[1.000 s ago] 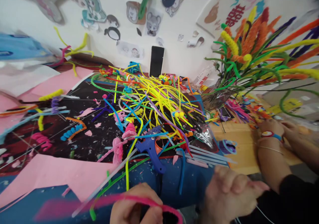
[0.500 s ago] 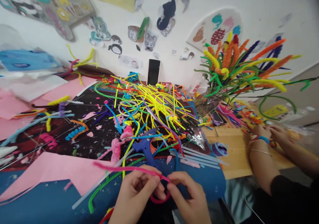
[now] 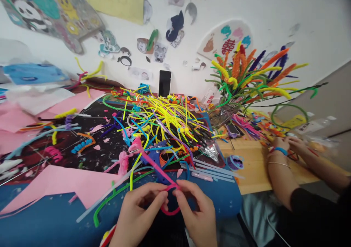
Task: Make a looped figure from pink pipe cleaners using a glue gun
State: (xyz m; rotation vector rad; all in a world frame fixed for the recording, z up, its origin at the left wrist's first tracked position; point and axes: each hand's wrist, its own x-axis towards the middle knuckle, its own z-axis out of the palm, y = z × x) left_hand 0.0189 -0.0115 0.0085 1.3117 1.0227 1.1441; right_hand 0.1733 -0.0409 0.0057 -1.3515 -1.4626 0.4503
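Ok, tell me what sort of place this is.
Probably a craft workspace. The cluttered table holds a heap of yellow pipe cleaners and a blue glue gun, while the left hand and right hand hold a pink pipe cleaner partly bent into a loop.

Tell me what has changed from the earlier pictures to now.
The right hand, at first apart from the pink pipe cleaner, has come in and pinched it alongside the left hand. The pipe cleaner's free end has swung from pointing left to pointing up-left, across the blue glue gun. The glue gun and phone stayed put.
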